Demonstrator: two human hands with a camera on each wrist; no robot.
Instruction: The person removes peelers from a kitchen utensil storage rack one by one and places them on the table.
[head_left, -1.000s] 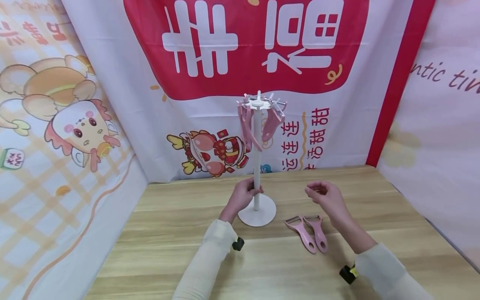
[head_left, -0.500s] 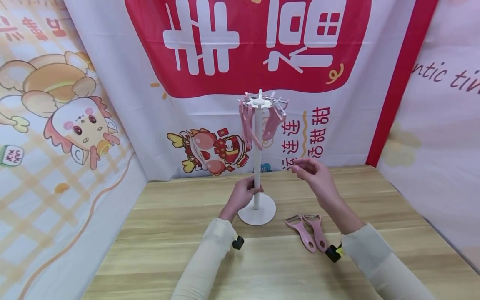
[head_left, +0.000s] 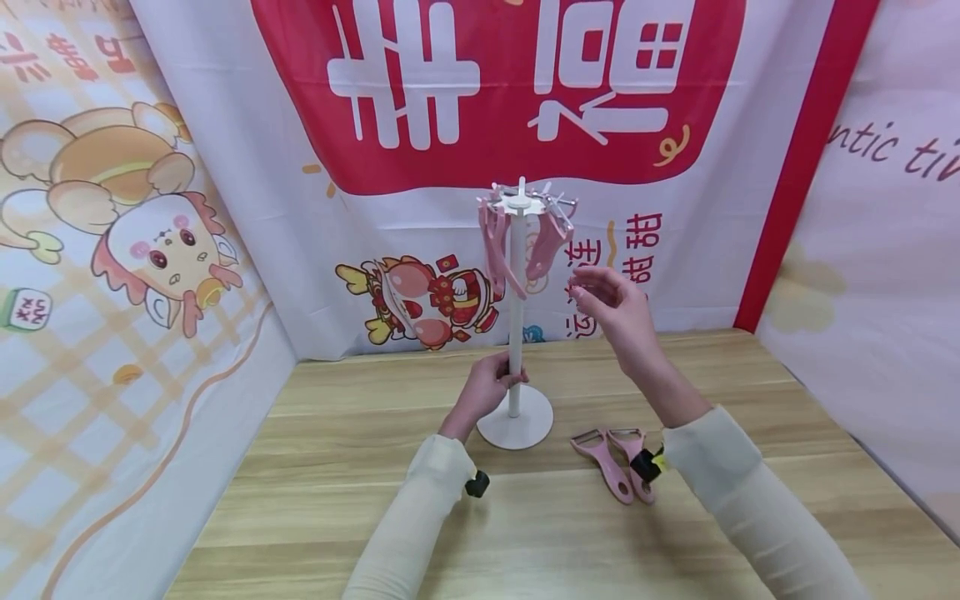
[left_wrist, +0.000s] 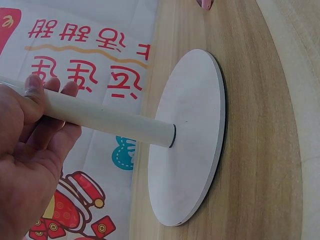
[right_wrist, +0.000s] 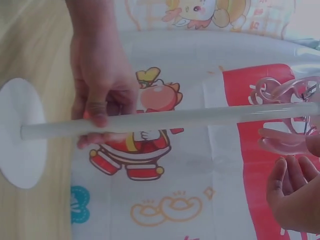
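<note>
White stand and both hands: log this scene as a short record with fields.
Stand: white, upright on the wooden table
Left hand: fingers around the pole, above the round base
Right hand: raised near the stand's top, holding nothing visible
Hanging: pink-handled utensils, count unclear
On table: two pink peelers, one partly hidden

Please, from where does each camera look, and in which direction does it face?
Head: on the person's head, facing forward and down at the white stand and table; left hand, right hand and both sleeves show.
Left wrist: facing the stand's round base; left hand shows.
Right wrist: facing the stand, which lies sideways in the picture; both hands show.
Both wrist views share base, pole and left hand.
</note>
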